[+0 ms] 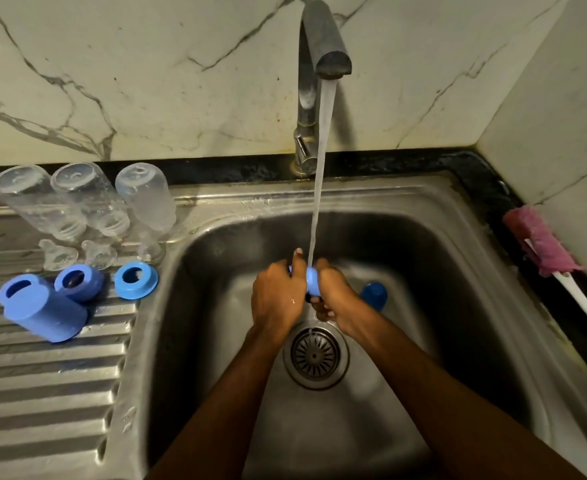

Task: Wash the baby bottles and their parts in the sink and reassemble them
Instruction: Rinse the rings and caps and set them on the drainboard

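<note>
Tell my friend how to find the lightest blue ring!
Start at the ribbed drainboard left of the sink basin. In front of the three upturned clear bottles lie blue parts; the ring is the one nearest the basin, paler than the others.

A metal tap rises at the back, its spout curving forward, and a steady stream of water falls from it. Behind stands a pale wall with grey marble veins. A black desk strip runs along the wall and down the right side. There a brush lies, its pink sponge head farther back and its white handle pointing nearer.
</note>
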